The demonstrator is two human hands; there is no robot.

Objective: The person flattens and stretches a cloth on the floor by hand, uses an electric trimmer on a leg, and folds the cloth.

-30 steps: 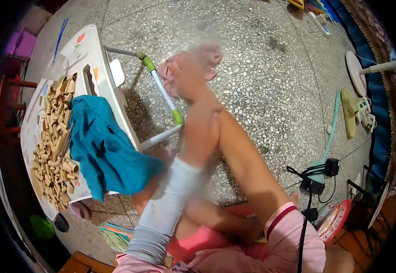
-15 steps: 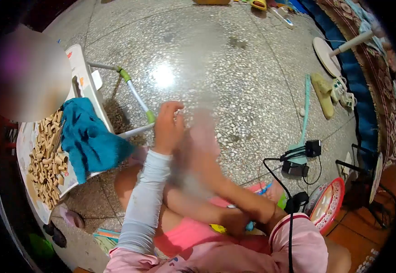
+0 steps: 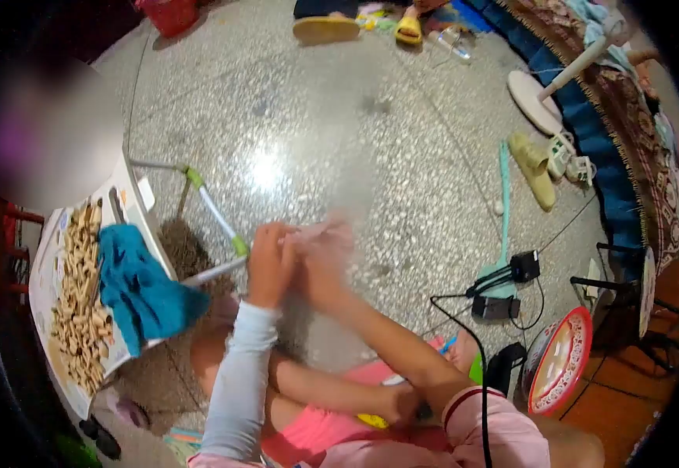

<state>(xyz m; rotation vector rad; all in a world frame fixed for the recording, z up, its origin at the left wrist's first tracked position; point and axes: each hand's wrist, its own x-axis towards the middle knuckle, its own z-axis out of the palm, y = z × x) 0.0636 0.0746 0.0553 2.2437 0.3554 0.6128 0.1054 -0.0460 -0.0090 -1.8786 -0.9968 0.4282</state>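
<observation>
My left hand (image 3: 269, 261), below which a pale blue sleeve covers the forearm, is raised over the floor with its fingers curled. Against it is my right hand (image 3: 320, 273), smeared by motion, so its fingers cannot be made out. A thin pinkish piece, maybe cloth or plastic (image 3: 328, 235), shows at the fingertips of both hands; its kind is unclear. To the left, a teal cloth (image 3: 143, 281) drapes over the edge of a white folding table (image 3: 140, 222). Beside the cloth lies a heap of short tan tube-like pieces (image 3: 80, 312).
Black adapters and cables (image 3: 503, 288) lie on the speckled floor at right, near a mint-green long-handled item (image 3: 505, 203). A red-rimmed basin (image 3: 570, 359) leans beyond. Shoes (image 3: 533, 168) and a white stand base (image 3: 533, 101) sit farther off. A red bucket (image 3: 169, 17) stands far left.
My view has shifted, so the table and floor things sit lower. The right hand has come in against the left, and the pinkish piece now reaches the left fingertips.
</observation>
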